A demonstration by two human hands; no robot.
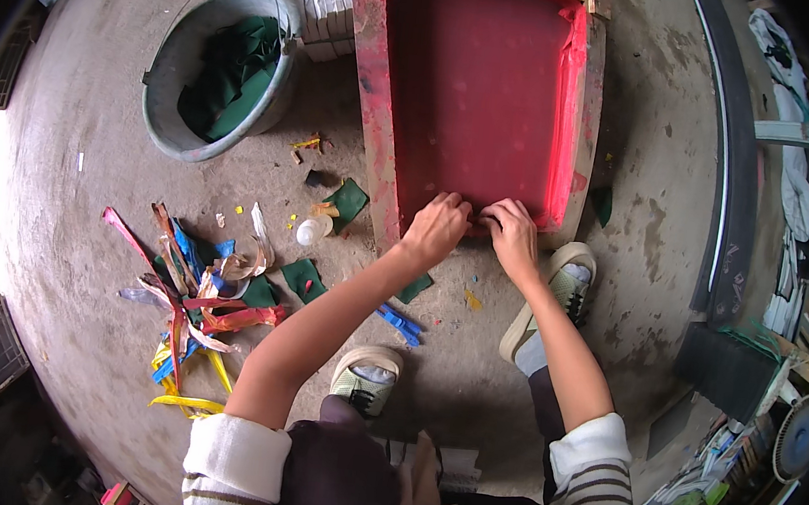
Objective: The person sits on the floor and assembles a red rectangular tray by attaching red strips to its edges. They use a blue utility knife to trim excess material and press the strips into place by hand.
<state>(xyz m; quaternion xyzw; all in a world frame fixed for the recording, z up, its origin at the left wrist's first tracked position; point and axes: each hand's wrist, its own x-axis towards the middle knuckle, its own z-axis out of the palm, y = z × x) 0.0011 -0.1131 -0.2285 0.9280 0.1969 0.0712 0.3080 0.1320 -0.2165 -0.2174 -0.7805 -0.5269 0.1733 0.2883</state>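
A wooden frame stained red, with a dark red sheet or mesh across its inside, lies in front of me. Both my hands meet at its near edge. My left hand has its fingers curled and pinched over that edge, left of the middle. Just beside it my right hand pinches at the same edge, thumb toward the left hand. Whatever is between the fingertips is small and mostly hidden. Along the frame's inner right side runs a brighter red, wrinkled strip that looks like tape.
To the left stands a grey bucket with dark green pieces. Nearer lies a heap of torn coloured strips. A small whitish bottle, green scraps and a blue plastic tool lie between. A fan is at far right.
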